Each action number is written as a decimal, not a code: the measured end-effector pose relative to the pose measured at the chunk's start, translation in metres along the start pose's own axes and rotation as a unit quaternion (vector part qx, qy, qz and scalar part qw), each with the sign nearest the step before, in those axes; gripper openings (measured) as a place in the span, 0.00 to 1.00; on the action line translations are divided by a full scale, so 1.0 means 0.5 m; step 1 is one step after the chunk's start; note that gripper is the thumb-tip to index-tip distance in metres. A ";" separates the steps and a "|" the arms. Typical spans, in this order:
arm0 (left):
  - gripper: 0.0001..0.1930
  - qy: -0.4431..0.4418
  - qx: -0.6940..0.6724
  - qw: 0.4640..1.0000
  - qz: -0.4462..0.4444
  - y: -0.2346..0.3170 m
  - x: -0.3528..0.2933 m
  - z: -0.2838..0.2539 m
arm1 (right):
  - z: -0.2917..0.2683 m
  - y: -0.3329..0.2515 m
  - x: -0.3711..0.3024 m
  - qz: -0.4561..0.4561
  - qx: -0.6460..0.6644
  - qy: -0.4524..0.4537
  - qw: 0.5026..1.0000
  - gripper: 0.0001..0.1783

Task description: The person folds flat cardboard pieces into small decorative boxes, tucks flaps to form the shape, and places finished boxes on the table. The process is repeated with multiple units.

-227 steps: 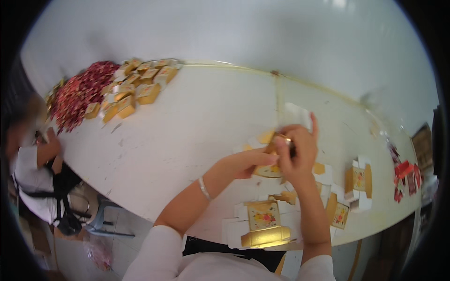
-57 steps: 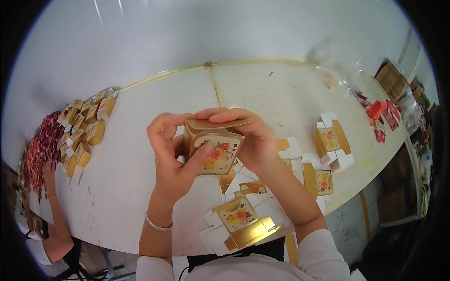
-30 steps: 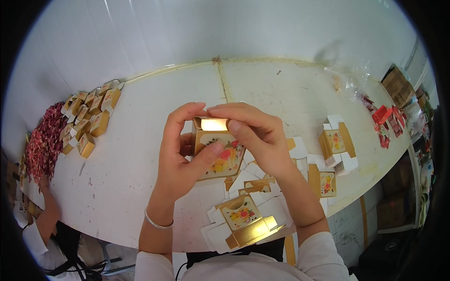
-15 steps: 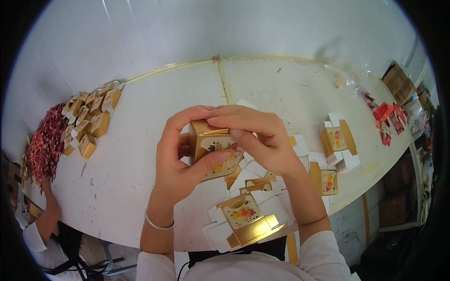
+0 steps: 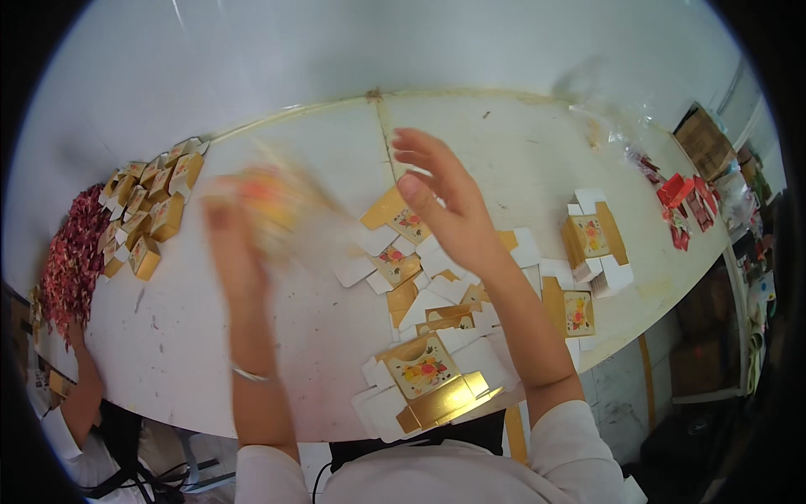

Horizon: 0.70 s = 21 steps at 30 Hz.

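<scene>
Your left hand (image 5: 231, 239): blurred, wrapped around a gold box (image 5: 273, 202).
Your right hand (image 5: 445, 202): empty, loosely spread, near the flat cartons (image 5: 421, 367).
Gold box: held over your tabletop (image 5: 185, 353), between the box pile (image 5: 165, 217) and those cartons.

From my head, the fisheye looks down close over my hands (image 5: 453, 214), facing across the table (image 5: 189, 357) toward its far edge.

The blurred box (image 5: 273, 200) shows red and yellow, the nearest flat carton (image 5: 422, 370) gold, white and multicoloured print.
</scene>
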<state>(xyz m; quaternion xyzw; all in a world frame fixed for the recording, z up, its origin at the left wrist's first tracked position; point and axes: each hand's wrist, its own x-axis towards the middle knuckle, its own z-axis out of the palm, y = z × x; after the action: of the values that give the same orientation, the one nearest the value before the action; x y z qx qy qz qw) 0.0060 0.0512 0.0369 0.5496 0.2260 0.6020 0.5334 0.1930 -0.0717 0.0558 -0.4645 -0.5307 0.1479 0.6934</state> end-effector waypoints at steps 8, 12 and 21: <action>0.37 -0.070 0.501 0.862 0.001 -0.092 0.008 -0.131 | -0.079 0.185 0.006 0.190 -0.526 -0.137 0.818 0.27; 0.37 -0.388 0.599 0.700 0.004 -0.146 -0.118 0.065 | -0.085 0.243 -0.016 0.234 -0.533 -0.141 0.800 0.31; 0.39 -0.322 0.555 0.765 0.059 -0.197 -0.133 0.111 | -0.081 0.249 0.007 0.120 -0.375 0.030 0.919 0.16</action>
<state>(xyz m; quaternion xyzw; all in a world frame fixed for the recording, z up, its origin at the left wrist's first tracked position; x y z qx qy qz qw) 0.0834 0.0066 -0.0592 0.9234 0.3027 0.1897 0.1404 0.2656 -0.0236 -0.0421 -0.7551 -0.4662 0.0059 0.4609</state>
